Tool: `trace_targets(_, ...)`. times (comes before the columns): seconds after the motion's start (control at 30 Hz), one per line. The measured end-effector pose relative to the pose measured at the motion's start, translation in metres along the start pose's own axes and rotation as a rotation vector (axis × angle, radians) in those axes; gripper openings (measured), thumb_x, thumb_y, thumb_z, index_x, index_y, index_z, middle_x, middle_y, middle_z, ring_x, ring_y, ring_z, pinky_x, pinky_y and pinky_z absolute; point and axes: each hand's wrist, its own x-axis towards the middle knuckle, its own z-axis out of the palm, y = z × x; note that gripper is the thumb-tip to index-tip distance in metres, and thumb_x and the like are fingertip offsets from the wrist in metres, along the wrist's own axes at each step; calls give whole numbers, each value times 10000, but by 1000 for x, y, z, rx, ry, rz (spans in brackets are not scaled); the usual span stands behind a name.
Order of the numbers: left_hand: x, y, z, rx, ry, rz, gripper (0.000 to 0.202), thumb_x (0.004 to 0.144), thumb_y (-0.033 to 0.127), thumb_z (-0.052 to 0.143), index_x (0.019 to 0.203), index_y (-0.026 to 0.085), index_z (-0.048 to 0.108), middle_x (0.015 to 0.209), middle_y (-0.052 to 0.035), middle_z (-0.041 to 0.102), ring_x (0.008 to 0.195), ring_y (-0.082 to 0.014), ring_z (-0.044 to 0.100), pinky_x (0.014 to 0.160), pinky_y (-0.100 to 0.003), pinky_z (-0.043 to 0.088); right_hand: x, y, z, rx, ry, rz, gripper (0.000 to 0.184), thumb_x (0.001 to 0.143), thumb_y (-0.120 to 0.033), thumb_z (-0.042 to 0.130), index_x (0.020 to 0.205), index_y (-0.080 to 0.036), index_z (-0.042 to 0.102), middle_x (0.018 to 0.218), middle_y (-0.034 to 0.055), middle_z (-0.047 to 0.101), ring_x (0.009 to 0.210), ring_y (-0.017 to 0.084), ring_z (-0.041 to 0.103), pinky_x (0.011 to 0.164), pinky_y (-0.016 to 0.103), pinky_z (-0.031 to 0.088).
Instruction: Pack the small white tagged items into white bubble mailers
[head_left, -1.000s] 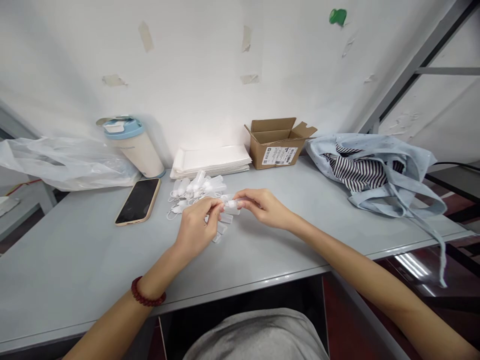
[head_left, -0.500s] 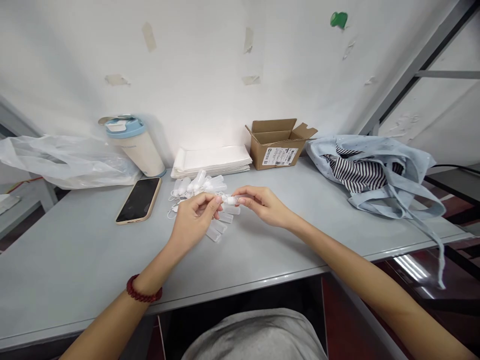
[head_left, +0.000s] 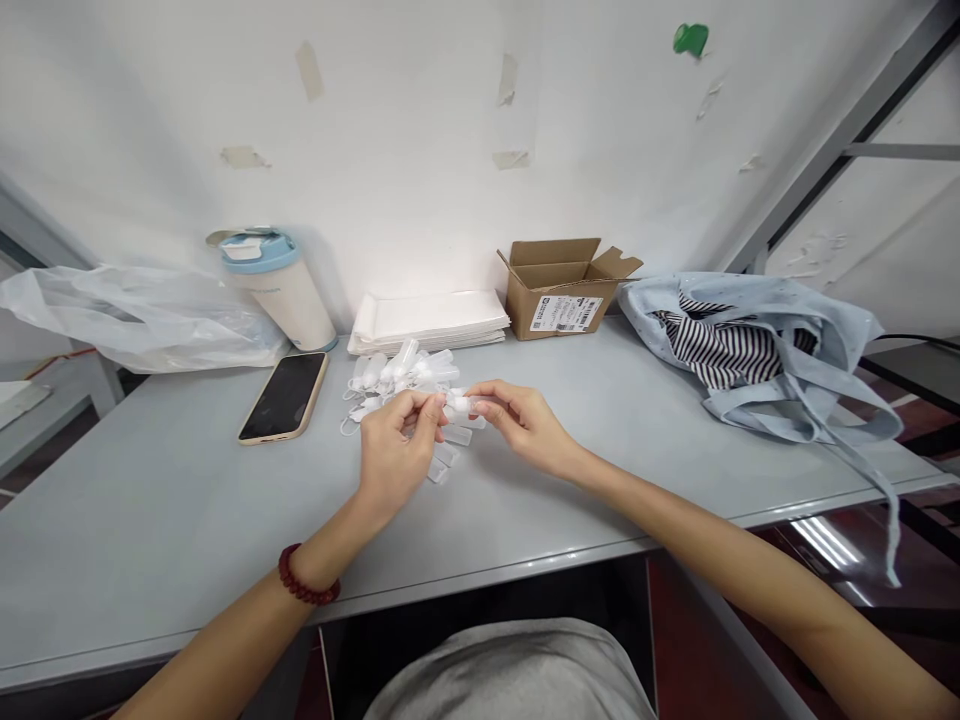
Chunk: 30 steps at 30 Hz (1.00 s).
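Between my hands is a small translucent plastic bottle [head_left: 458,404] with a white cap end. My left hand [head_left: 397,445] is closed, thumb and forefinger pinching its left end. On the other end my right hand [head_left: 525,425] also pinches, fingers closed on the clear part. The fingertips hide much of the bottle. Just behind and beneath the hands lies a loose pile of similar small bottles [head_left: 405,367], several with thin white loops. A few more clear pieces [head_left: 444,460] lie below my left fingers on the grey table [head_left: 510,510].
A phone [head_left: 285,397] lies left of the pile, near a tumbler with a blue lid [head_left: 281,290] and a white plastic bag [head_left: 165,315]. Along the wall stand a stack of white sheets or envelopes [head_left: 431,318] and an open cardboard box [head_left: 555,300]. A light-blue cloth bag [head_left: 720,340] rests at right.
The whole view has shifted slightly. Both hands stay pinched on the small bottle, and my left hand is turned a little more upright. The pile looks unchanged.
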Motion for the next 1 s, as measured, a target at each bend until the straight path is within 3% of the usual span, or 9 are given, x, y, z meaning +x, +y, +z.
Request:
trace_targets(0.23,6,4,-4,-242,29,7,328,921,358,418,870,131,649,719,-33,643,604,-136,603,583,-269,498,3,-1,-3,-40,-1,-77,240,920,-334,456,1015,-177,611,898,42,659,779,149,588,672,268,440)
trace_targets(0.47,13,1,-14,274,-112,188,233,872,303,489,717,169,599,657,-2,626,625,-135,565,589,-249,420,3,1,-5,-127,5,-81,225,924,-316,458,1017,-170,601,937,54,663,804,157,598,664,270,459)
trace_targets(0.6,22,-4,-21,464,-74,151,250,876,320,448,733,178,597,735,-20,652,638,-150,536,562,-258,387,9,15,-10,-305,-20,-165,251,923,-316,463,1094,-149,542,984,88,630,849,178,587,731,311,478)
trace_targets(0.77,33,-14,-32,606,38,50,257,848,326,454,714,182,619,760,-43,664,696,-191,565,666,-306,420,42,39,-25,-612,11,-298,231,913,-241,455,1112,-140,518,1091,146,577,987,241,550,826,378,453)
trace_targets(0.9,36,-18,-34,655,84,38,265,830,321,465,915,151,650,876,-77,680,860,-241,589,775,-348,436,86,48,-36,-1028,-63,-163,265,904,-151,446,1152,-107,530,1182,162,552,1077,263,516,845,365,411)
trace_targets(1.0,35,-19,-32,631,112,40,309,828,321,466,1011,134,630,904,-84,674,887,-241,588,789,-352,445,115,55,-41,-1083,-104,-131,261,898,-149,471,1136,-108,572,1167,155,573,1061,270,532,824,346,395)
